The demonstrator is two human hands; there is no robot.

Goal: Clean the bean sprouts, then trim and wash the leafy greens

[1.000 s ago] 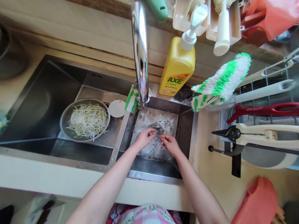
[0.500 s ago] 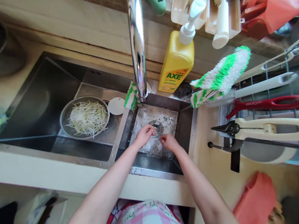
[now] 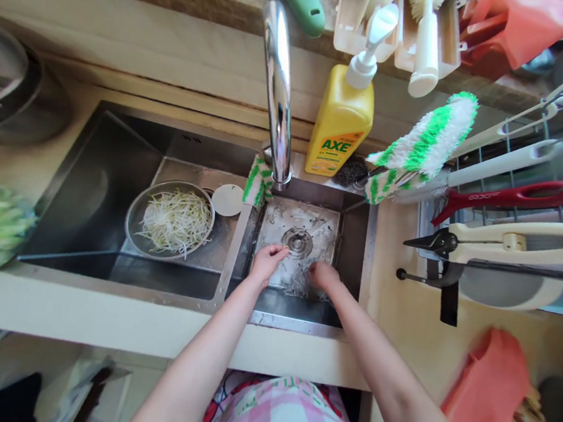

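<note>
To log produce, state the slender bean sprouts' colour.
The slender bean sprouts look mostly white, partly yellowish; best view: head.

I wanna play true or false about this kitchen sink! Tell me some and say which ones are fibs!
1. The bean sprouts are in a round bowl. True.
2. Both hands are over the left basin. False: the left hand and right hand are over the right basin.
3. The soap bottle is blue. False: the soap bottle is yellow, with a white pump.
4. The apron has pink-and-white checks. True.
5. The red handle is left of the sink. False: it is on the right.
</note>
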